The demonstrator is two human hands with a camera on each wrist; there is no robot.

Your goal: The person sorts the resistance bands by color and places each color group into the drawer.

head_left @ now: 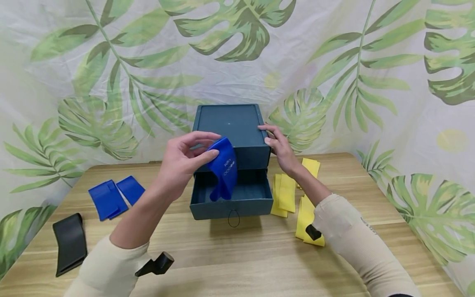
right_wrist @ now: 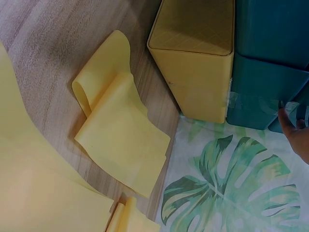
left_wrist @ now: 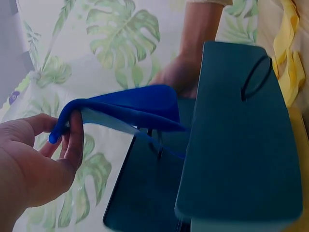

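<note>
our left hand (head_left: 183,159) pinches a blue rubbery strip (head_left: 225,169) over the teal plastic box's (head_left: 229,117) pulled-out drawer (head_left: 231,209); our right hand (head_left: 283,150) rests unclenched on the box's right edge. strip not yet released; other blue strips (head_left: 107,200) lie near the wooden bench's (head_left: 222,264) left edge.

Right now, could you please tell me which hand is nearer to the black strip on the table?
The left hand: it holds a blue strip at the open drawer, to the right of the black strip. The right hand is farther right, touching the cabinet.
</note>
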